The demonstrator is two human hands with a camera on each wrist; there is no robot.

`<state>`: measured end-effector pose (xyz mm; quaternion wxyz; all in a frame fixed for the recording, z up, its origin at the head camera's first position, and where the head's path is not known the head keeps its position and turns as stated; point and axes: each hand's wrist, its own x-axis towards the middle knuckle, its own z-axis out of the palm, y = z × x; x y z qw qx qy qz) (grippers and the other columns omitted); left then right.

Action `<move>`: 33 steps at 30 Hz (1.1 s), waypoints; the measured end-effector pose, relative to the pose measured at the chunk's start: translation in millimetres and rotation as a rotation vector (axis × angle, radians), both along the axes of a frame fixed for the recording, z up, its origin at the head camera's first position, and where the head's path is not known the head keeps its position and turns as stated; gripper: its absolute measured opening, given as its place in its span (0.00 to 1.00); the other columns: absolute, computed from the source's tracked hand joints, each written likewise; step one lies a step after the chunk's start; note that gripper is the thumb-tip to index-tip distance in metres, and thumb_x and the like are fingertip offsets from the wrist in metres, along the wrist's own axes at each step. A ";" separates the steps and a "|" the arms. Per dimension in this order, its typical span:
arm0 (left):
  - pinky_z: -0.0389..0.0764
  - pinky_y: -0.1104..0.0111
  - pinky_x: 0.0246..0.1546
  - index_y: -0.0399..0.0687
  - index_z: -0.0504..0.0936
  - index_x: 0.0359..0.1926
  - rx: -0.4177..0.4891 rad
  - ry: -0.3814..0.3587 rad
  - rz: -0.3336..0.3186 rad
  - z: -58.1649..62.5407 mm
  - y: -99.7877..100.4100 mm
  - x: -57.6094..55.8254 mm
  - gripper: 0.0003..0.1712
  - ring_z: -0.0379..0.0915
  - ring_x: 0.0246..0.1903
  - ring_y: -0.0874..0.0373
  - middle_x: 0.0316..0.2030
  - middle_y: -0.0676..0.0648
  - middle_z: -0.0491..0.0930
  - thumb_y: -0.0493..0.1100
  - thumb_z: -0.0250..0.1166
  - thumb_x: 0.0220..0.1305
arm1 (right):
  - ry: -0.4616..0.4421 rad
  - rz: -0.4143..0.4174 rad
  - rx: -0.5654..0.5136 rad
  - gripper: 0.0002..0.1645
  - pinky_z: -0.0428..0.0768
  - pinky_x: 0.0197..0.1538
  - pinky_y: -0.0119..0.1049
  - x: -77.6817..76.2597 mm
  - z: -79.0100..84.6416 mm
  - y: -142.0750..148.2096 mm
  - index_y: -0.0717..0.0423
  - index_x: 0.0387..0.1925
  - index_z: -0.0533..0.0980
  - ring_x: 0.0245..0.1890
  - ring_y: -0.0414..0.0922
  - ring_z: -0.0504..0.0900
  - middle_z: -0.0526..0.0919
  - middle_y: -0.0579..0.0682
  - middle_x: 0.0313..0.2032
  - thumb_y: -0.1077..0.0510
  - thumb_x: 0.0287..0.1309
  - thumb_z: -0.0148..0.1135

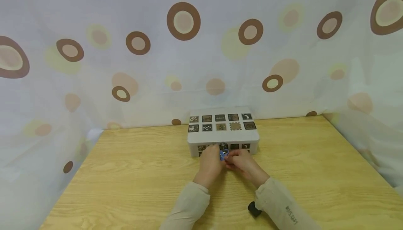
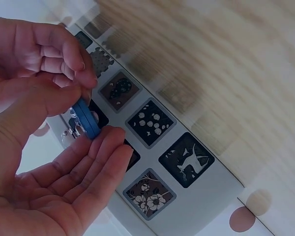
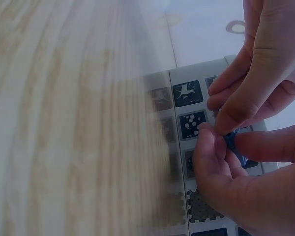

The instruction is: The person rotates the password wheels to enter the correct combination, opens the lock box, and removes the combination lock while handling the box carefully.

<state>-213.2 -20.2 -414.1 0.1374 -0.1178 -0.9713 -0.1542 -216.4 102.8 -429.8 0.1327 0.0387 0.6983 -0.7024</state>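
Note:
A small blue padlock with a blue loop sits between my two hands, at the front of a white box with dark picture squares. My left hand pinches it from the left; in the left wrist view the thumb lies on the padlock's edge and the fingers are beneath. From the right, my right hand pinches it between thumb and curled index finger, as the right wrist view also shows. A small metal clasp is on the box front just above. Fingers hide part of the padlock.
The closed box stands at the back of a wood-grain table, near a patterned curtain. A black object lies beside the right sleeve.

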 end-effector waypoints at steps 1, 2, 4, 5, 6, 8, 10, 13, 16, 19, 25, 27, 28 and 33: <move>0.81 0.61 0.33 0.36 0.79 0.31 -0.002 -0.001 0.000 0.2 0.3 0.1 0.20 0.79 0.32 0.48 0.28 0.42 0.80 0.43 0.79 0.43 | 0.005 0.001 0.001 0.04 0.82 0.32 0.28 0.0 0.2 -0.2 0.77 0.34 0.72 0.24 0.37 0.79 0.79 0.51 0.28 0.74 0.62 0.52; 0.81 0.61 0.33 0.36 0.79 0.31 -0.004 -0.004 0.001 0.3 0.4 0.2 0.19 0.79 0.32 0.48 0.28 0.42 0.79 0.42 0.79 0.43 | 0.008 0.003 0.002 0.04 0.81 0.31 0.28 -0.1 0.1 -0.2 0.77 0.34 0.72 0.24 0.36 0.79 0.78 0.52 0.28 0.74 0.62 0.52; 0.81 0.61 0.33 0.35 0.79 0.31 -0.003 -0.013 0.006 1.0 0.9 1.1 0.18 0.79 0.32 0.48 0.28 0.42 0.79 0.41 0.78 0.43 | 0.008 -0.004 0.004 0.04 0.82 0.31 0.28 -0.2 -0.6 -0.4 0.77 0.33 0.72 0.23 0.37 0.79 0.78 0.52 0.28 0.74 0.62 0.52; 0.81 0.61 0.33 0.35 0.80 0.31 -0.006 -0.021 0.010 1.2 1.3 1.7 0.18 0.80 0.32 0.48 0.28 0.41 0.79 0.40 0.78 0.43 | 0.006 -0.009 0.002 0.04 0.82 0.31 0.28 0.0 -0.7 -0.5 0.76 0.33 0.72 0.23 0.37 0.79 0.78 0.52 0.28 0.74 0.61 0.52; 0.81 0.61 0.33 0.35 0.80 0.32 -0.006 -0.027 0.013 1.6 1.7 2.5 0.18 0.80 0.32 0.47 0.28 0.41 0.79 0.40 0.78 0.43 | 0.006 -0.007 0.001 0.04 0.82 0.31 0.28 0.2 -1.1 -0.3 0.77 0.33 0.72 0.23 0.37 0.79 0.78 0.53 0.28 0.75 0.61 0.52; 0.81 0.61 0.32 0.34 0.79 0.32 -0.007 -0.032 0.017 1.9 2.5 3.7 0.18 0.80 0.32 0.47 0.28 0.41 0.79 0.39 0.78 0.43 | 0.005 -0.014 -0.003 0.04 0.82 0.31 0.28 0.9 -1.7 0.0 0.77 0.33 0.72 0.23 0.37 0.79 0.78 0.53 0.28 0.75 0.61 0.52; 0.81 0.61 0.32 0.34 0.79 0.32 -0.010 -0.031 0.020 1.5 3.5 4.8 0.18 0.80 0.32 0.47 0.28 0.40 0.79 0.39 0.78 0.43 | 0.010 -0.018 -0.009 0.04 0.82 0.32 0.28 1.7 -2.3 0.6 0.78 0.34 0.71 0.24 0.37 0.80 0.78 0.53 0.28 0.75 0.61 0.52; 0.81 0.61 0.32 0.35 0.78 0.33 -0.005 -0.022 0.018 0.2 5.0 5.8 0.19 0.80 0.32 0.47 0.28 0.40 0.79 0.39 0.77 0.44 | 0.023 -0.019 -0.019 0.04 0.82 0.32 0.28 3.3 -2.0 1.8 0.79 0.34 0.70 0.24 0.38 0.80 0.78 0.54 0.28 0.76 0.60 0.52; 0.81 0.61 0.33 0.35 0.76 0.34 0.008 -0.020 0.007 -1.1 5.9 6.9 0.20 0.80 0.32 0.47 0.29 0.40 0.79 0.38 0.77 0.45 | 0.017 -0.029 -0.028 0.04 0.82 0.32 0.29 4.9 -1.7 2.8 0.79 0.35 0.70 0.24 0.38 0.80 0.77 0.55 0.28 0.76 0.60 0.52; 0.81 0.61 0.33 0.36 0.76 0.36 0.034 -0.031 -0.018 -2.5 5.4 7.4 0.19 0.80 0.32 0.47 0.29 0.40 0.79 0.38 0.76 0.46 | 0.010 -0.025 -0.021 0.06 0.82 0.32 0.29 6.1 -1.9 4.3 0.81 0.37 0.69 0.24 0.38 0.80 0.77 0.54 0.28 0.75 0.60 0.52; 0.78 0.62 0.32 0.38 0.78 0.37 0.121 -0.087 -0.078 -0.6 0.2 8.9 0.16 0.76 0.32 0.49 0.30 0.43 0.78 0.37 0.74 0.48 | 0.032 -0.002 0.018 0.12 0.84 0.36 0.32 8.7 -1.4 8.0 0.82 0.44 0.67 0.26 0.40 0.81 0.79 0.57 0.30 0.73 0.62 0.52; 0.78 0.62 0.33 0.36 0.79 0.39 0.161 -0.122 -0.091 2.5 -1.3 10.7 0.16 0.76 0.33 0.49 0.31 0.42 0.78 0.36 0.73 0.49 | 0.039 0.005 0.019 0.13 0.84 0.37 0.33 9.7 -1.5 9.5 0.82 0.45 0.67 0.27 0.40 0.82 0.79 0.58 0.31 0.73 0.62 0.52; 0.78 0.61 0.34 0.35 0.79 0.39 0.183 -0.141 -0.097 4.0 -1.7 11.6 0.16 0.76 0.34 0.49 0.31 0.41 0.78 0.36 0.73 0.50 | 0.042 0.008 0.019 0.13 0.84 0.37 0.33 10.4 -1.4 10.2 0.82 0.45 0.68 0.27 0.40 0.82 0.79 0.58 0.32 0.73 0.62 0.52; 0.77 0.65 0.31 0.30 0.80 0.39 0.287 -0.263 -0.134 8.3 -1.3 14.2 0.13 0.73 0.31 0.53 0.31 0.42 0.76 0.35 0.70 0.55 | 0.046 0.022 0.030 0.14 0.84 0.39 0.34 14.7 -1.8 17.6 0.83 0.48 0.68 0.30 0.41 0.82 0.78 0.59 0.36 0.73 0.63 0.51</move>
